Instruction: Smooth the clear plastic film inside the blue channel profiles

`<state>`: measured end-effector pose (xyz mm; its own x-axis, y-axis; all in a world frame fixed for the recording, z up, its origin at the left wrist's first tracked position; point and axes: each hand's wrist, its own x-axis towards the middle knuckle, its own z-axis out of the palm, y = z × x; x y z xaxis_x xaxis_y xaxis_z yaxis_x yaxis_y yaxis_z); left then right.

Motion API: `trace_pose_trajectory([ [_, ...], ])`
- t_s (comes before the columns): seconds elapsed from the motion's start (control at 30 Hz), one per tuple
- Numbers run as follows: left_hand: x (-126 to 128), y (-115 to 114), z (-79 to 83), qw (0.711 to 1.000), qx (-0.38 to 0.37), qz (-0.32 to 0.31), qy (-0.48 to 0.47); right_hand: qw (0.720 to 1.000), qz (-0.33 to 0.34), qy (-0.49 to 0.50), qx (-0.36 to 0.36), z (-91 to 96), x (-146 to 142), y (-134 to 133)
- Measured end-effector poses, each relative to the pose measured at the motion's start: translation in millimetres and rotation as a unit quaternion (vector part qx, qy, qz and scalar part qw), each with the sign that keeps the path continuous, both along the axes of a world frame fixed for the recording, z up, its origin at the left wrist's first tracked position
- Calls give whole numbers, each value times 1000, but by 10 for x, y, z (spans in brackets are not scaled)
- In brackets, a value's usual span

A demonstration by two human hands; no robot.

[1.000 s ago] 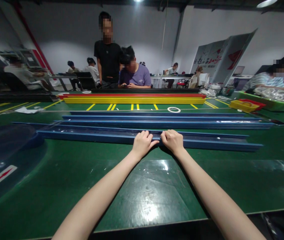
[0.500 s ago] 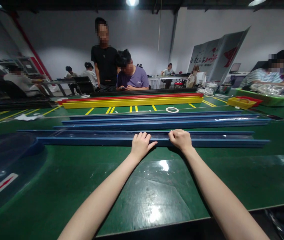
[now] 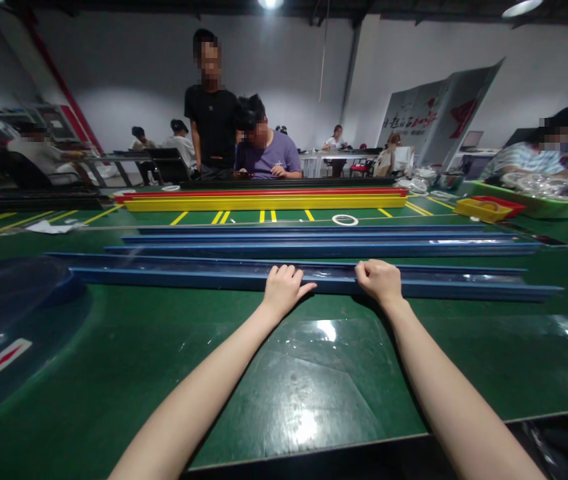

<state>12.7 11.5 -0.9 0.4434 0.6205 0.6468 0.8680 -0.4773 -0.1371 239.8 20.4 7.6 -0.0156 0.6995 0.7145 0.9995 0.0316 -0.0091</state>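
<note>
Fingertips of the left hand point(image 3: 284, 289) and right hand point(image 3: 379, 281) are hidden inside the near blue rail point(image 3: 164, 276). The bottom edge cuts both forearms; lettering on the far board point(image 3: 429, 113) is too small to read.

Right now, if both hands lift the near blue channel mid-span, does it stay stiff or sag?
Probably sags at the ends: near blue channel is very long, left hand and right hand grip close together mid-length. Likely slides easily on the glossy table.

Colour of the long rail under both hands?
Blue rail, clearest in the head view.
</note>
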Motion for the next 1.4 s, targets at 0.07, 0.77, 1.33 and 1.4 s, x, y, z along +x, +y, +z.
trace_pose_trajectory([
  [0.07,1,10,-9,1000,1,0,0,1000,0,2,-2,1,4,-2],
  [0.77,17,37,3,1000,-15,19,18,999,-11,14,-33,18,-6,-18],
  [1.33,12,39,26,999,-38,16,5,998,-25,21,-52,31,-16,-23],
  [1.4,12,45,25,999,-41,15,5,998,-24,22,-52,34,-18,-27],
])
